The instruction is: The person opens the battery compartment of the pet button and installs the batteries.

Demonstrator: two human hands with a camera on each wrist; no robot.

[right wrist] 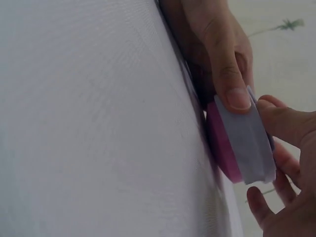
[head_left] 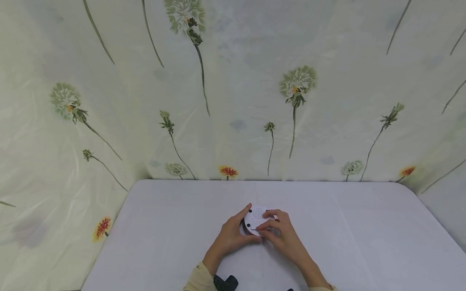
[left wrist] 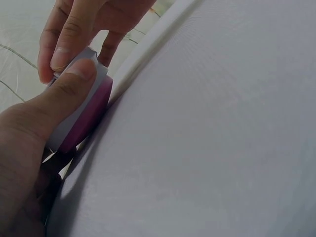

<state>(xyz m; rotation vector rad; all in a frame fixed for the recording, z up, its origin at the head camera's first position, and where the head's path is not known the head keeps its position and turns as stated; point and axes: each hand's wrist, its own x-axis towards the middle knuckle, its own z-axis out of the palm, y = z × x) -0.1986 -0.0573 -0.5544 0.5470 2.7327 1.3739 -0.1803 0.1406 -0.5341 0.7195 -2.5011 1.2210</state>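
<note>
A round white device (head_left: 257, 213) shows its back face up in the head view, with a cluster of speaker holes, small black feet and a battery cover (head_left: 253, 227). Its other side is pink, seen in both wrist views. My left hand (head_left: 232, 235) grips the device by its rim, thumb along the near side and fingers round the far left. Over the back face, my right hand (head_left: 283, 234) has its thumb and index fingertips together at the edge of the battery cover, its other fingers bent above the device. Those fingertips partly hide the cover.
A white cloth covers the table (head_left: 164, 226), with its far edge against a flower-printed curtain (head_left: 240, 89). Dark wrist gear (head_left: 225, 283) shows by the left sleeve (head_left: 200, 278) at the bottom of the head view.
</note>
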